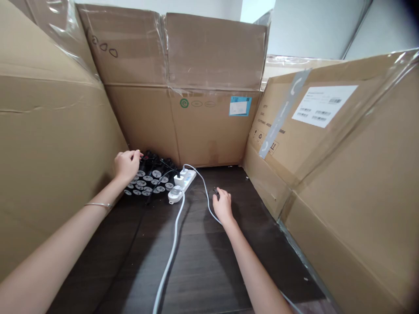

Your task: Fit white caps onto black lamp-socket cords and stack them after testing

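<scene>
Left hand (pixel 127 165) sits at the far side of what looks like a pile of black plugs (pixel 149 179), fingers curled and touching it; whether they are clamped on anything can't be told from this angle. Right hand (pixel 223 206) is well apart, fingers loosely spread over the dark wood table (pixel 196 270), holding nothing visible, with a small dark object (pixel 215 189) just past the fingertips. Between the hands lies a white power strip (pixel 183 182) with a white plug (pixel 179 180) in it. A thick white cable (pixel 168 266) runs from it toward the person, and a thin white cable (pixel 205 192) passes just beside the right hand. The pile probably handles light and stiff, best taken by a plug body, not the cords. Cardboard boxes (pixel 212 52) stand on three sides.
</scene>
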`<state>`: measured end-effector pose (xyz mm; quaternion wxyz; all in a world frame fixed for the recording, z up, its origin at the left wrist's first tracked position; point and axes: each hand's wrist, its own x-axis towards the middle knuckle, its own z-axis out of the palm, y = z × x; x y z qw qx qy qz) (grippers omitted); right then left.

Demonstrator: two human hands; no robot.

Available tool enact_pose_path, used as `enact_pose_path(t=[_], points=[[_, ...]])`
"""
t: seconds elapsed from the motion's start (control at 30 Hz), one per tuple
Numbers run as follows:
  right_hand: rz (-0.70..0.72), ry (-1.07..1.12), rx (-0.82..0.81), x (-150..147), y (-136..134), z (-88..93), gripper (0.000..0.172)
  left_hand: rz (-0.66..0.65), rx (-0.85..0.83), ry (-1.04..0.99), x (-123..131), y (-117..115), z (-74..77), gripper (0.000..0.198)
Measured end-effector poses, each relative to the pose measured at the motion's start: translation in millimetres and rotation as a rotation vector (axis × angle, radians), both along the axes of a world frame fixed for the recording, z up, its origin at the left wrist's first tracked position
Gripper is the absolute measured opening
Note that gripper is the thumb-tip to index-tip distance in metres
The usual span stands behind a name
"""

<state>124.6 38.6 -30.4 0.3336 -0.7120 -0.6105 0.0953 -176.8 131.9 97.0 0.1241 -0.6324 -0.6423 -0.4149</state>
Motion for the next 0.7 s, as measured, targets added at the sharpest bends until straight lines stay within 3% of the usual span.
enact_pose_path(t=[0.17, 0.33, 0.43, 0.47, 0.57, 0.67, 0.7], points=[[0.215, -0.046, 0.015, -38, 18, 15.2, 0.038, -0.028, 0.075, -0.048, -9, -14, 5.1, 0.032], [0.236, -0.070, -0.125, -69, 39, 15.0, 0.037, -0.090, 0.166, -0.140, 1, -30, 6.9, 0.033], [0.236, -0.046, -0.157, -73, 44, 20.4, 0.046, -0.143, 0.178, -0.309, 14, -48, 4.1, 0.032], [0.240, -0.032, -0.156, -72, 41, 26.0, 0.050, -0.193, 0.172, -0.460, 19, -58, 4.0, 0.030], [0.277, 0.032, -0.111, -62, 13, 58.3, 0.046, -0.315, 0.222, -0.804, 35, -102, 10.1, 0.023], [0.434, 0.136, -0.011, -36, -57, 102.7, 0.027, -0.397, 0.365, -0.920, 50, -160, 20.9, 0.020], [0.581, 0.302, 0.038, -24, -88, 114.7, 0.026, -0.397, 0.411, -0.919, 54, -178, 23.2, 0.019]])
